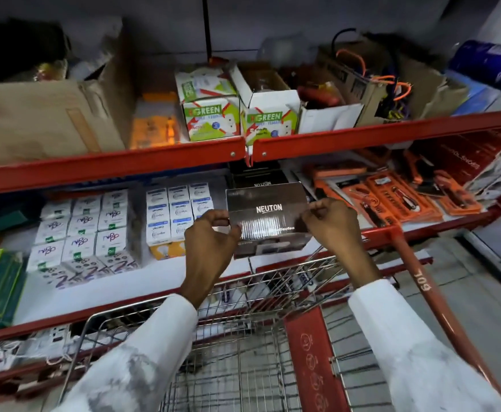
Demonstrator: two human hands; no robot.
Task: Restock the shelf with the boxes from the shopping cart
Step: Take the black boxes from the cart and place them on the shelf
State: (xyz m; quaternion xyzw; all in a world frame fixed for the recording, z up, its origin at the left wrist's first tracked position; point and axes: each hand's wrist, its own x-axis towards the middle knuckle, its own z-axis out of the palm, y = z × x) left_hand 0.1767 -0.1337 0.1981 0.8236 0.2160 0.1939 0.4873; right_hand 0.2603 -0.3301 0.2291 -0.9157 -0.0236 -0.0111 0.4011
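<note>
A dark box marked NEUTON (268, 211) is held between both hands at the front of the middle shelf (160, 278). My left hand (210, 242) grips its left edge and my right hand (332, 224) grips its right edge. It rests on top of another dark box (273, 246) that stands on the shelf. More dark NEUTON boxes (256, 178) stand behind it, deeper in the shelf. The wire shopping cart (243, 337) is right below my arms; little of its contents shows.
White bulb boxes (82, 233) and blue-white boxes (177, 209) fill the shelf to the left. Orange tool packs (392, 197) lie to the right. Green-white boxes (210, 114) and cardboard cartons (35, 120) sit on the upper shelf. The cart's red handle (427, 286) runs along the right.
</note>
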